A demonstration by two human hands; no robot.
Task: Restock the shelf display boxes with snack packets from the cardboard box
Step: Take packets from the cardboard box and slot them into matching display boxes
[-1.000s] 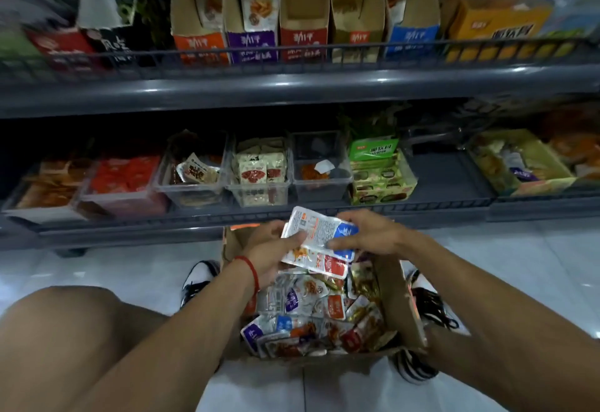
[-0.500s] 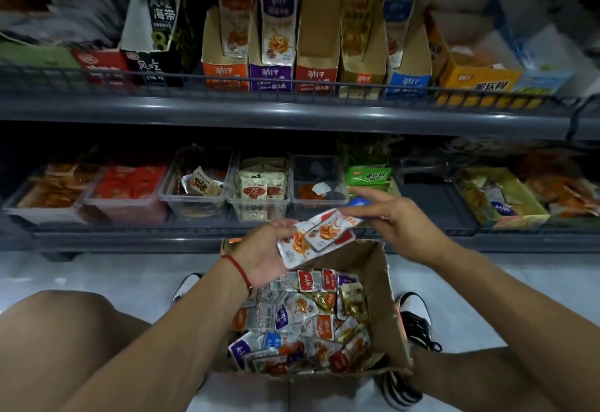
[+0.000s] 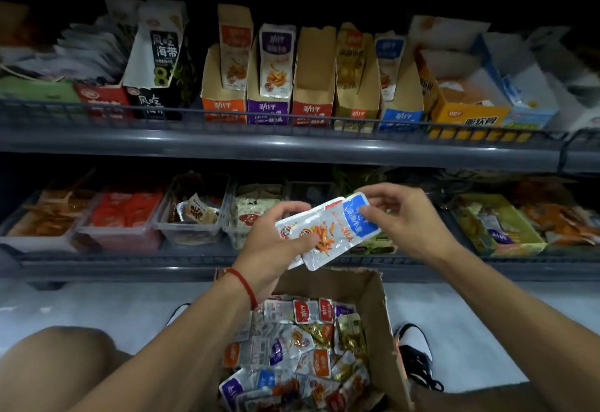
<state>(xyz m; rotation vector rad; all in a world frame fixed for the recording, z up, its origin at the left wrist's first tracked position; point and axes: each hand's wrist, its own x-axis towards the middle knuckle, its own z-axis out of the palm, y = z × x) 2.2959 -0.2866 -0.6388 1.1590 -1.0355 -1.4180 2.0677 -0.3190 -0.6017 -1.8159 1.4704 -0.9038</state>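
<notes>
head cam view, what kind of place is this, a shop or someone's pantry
Most likely a small shop's snack aisle. Grey metal shelves carry rows of branded display boxes and clear bins of packets, and a cardboard box of mixed snack packets sits on the floor for restocking.

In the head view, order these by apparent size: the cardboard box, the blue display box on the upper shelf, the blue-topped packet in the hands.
1. cardboard box
2. blue display box
3. blue-topped packet; nearer the camera, so unsure

Held packets [image 3: 328, 231] hide the clear bin [image 3: 310, 192].
</notes>
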